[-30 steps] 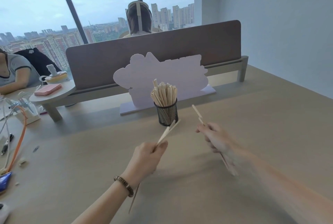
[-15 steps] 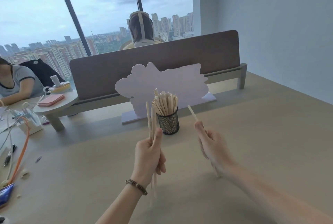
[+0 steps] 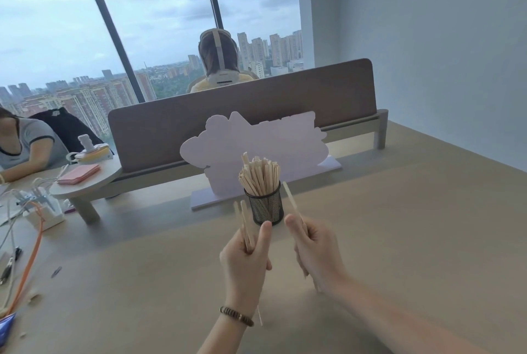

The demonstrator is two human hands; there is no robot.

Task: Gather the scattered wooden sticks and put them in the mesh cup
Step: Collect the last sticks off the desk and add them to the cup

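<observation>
Desk-top mesh cup stands between both stick-holding grips.

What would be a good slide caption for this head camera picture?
Both hands, left and right, hold wooden sticks before a stick-filled mesh cup.

Bare forearms, no sleeves, a dark beaded bracelet on the left wrist

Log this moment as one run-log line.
left hand: grips wooden sticks | right hand: grips one stick | mesh cup: upright, full | phase: bringing sticks to cup
</observation>
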